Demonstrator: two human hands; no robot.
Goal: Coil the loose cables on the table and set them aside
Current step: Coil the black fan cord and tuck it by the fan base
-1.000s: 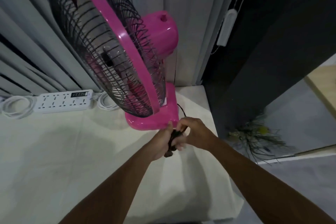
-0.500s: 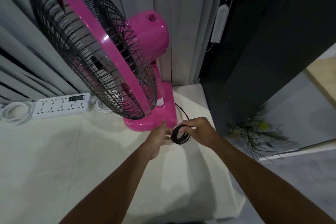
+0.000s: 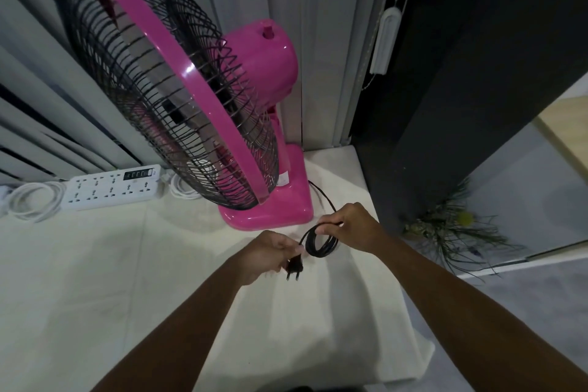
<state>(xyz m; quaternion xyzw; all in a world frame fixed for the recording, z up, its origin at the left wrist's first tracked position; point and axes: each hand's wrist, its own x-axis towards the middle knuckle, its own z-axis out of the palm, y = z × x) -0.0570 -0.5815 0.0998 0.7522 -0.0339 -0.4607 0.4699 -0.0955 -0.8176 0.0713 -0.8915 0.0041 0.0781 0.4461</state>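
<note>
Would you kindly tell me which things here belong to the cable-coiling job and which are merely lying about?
In the job:
black cable coil, in right hand
its plug, in left hand
white coiled cable

Lying about:
pink fan
power strip
dried plant

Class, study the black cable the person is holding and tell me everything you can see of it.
The black cable is thin and looks rubber-coated. Most of it is wound into a small round coil of several loops, pinched at the top by the right hand. One end runs back to the rear of the pink fan. The other ends in a black two-pin plug, pins pointing down, held by the left hand just above the table.
</note>
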